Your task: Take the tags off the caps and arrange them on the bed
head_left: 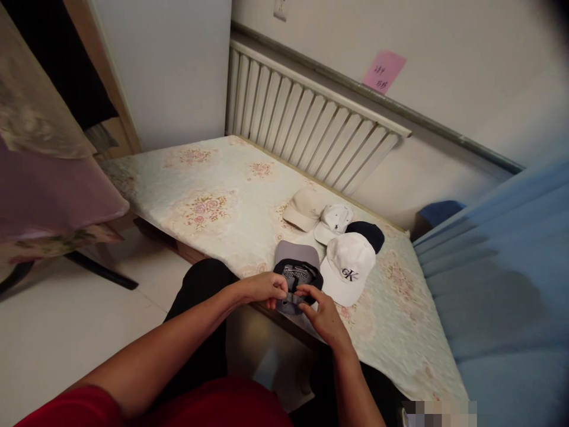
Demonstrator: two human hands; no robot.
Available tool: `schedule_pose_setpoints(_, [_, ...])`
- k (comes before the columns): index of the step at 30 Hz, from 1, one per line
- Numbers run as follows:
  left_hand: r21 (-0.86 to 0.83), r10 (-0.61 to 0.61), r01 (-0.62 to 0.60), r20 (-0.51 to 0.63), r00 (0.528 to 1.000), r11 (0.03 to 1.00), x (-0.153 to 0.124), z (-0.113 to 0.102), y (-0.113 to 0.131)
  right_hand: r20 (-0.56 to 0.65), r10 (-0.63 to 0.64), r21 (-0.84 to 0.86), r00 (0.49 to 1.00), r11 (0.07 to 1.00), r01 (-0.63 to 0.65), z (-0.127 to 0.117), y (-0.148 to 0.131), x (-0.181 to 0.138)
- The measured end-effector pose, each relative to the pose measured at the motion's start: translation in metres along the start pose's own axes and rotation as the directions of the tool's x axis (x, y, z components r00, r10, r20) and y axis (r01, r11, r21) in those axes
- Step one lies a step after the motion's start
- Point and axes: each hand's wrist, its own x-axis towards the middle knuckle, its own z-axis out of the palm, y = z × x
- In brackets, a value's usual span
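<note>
A grey baseball cap (297, 255) lies upside down at the near edge of the table, its brim pointing away from me and its dark inside showing. My left hand (264, 289) pinches the left part of the cap's back strap. On the strap's other side, my right hand (322, 311) has thumb and fingers closed round it. Just right of the grey cap sits a white cap (351, 267) with black "CK" lettering. Behind it are a dark navy cap (368, 234), a smaller white cap (335, 220) and a cream cap (303, 207).
The caps rest on a flowered cloth (231, 237) covering the table. A white radiator (302, 118) runs along the wall behind. A blue curtain (502, 284) hangs at the right. To the left stands a chair with pink fabric (57, 196).
</note>
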Motion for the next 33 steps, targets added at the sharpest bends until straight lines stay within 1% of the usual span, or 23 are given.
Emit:
schedule_pose_setpoints(3, [0.007,0.012,-0.012,0.0,1.0,1.0,0.001,0.0,-0.002,0.03,-0.025,-0.115,0.999,0.993,0.028,0.0,0.006,-0.001])
schedule_pose_setpoints(6, [0.036,0.026,-0.026,-0.009,1.0,0.999,0.0,0.0,-0.004,0.077,0.006,-0.121,0.997,0.993,0.004,0.002,0.008,0.0])
schedule_pose_setpoints(8, [0.053,0.031,-0.03,-0.019,0.999,0.998,0.0,0.0,-0.004,0.069,0.005,-0.11,0.998,0.994,0.003,0.002,0.008,0.001])
schedule_pose_setpoints(10, [0.055,0.035,-0.033,-0.028,0.999,0.998,0.0,0.0,-0.003,0.055,-0.027,-0.113,0.998,0.993,0.033,0.002,0.008,0.003])
schedule_pose_setpoints(12, [0.043,0.028,-0.026,-0.034,0.999,0.999,-0.001,0.001,-0.001,0.042,-0.064,-0.138,0.997,0.988,0.07,0.004,0.009,0.005])
schedule_pose_setpoints(14, [0.039,0.019,-0.017,-0.037,0.999,0.999,-0.001,0.002,0.002,0.051,-0.075,-0.179,0.996,0.98,0.083,0.007,0.01,0.006])
schedule_pose_setpoints(19, [0.086,0.016,-0.012,-0.039,0.999,0.996,-0.001,0.003,0.001,0.119,-0.013,-0.277,0.993,0.96,0.045,0.014,0.014,0.009])
schedule_pose_setpoints(22, [0.116,0.026,-0.02,-0.054,0.998,0.993,-0.001,0.002,-0.003,0.145,0.025,-0.253,0.989,0.968,0.013,0.013,0.018,0.01])
schedule_pose_setpoints(26, [0.171,0.026,-0.012,-0.081,0.996,0.985,0.0,0.001,-0.007,0.172,0.031,-0.156,0.985,0.988,-0.003,0.008,0.02,0.011])
schedule_pose_setpoints(28, [0.198,0.028,-0.01,-0.088,0.996,0.98,0.001,0.0,-0.009,0.182,0.057,-0.126,0.982,0.991,-0.034,0.005,0.019,0.01])
schedule_pose_setpoints(31, [0.227,0.034,-0.011,-0.095,0.995,0.974,0.002,0.0,-0.011,0.192,0.101,-0.119,0.976,0.99,-0.079,0.002,0.015,0.009])
schedule_pose_setpoints(33, [0.246,0.045,-0.019,-0.101,0.994,0.969,0.002,0.001,-0.013,0.173,0.099,-0.123,0.98,0.989,-0.078,0.001,0.012,0.008])
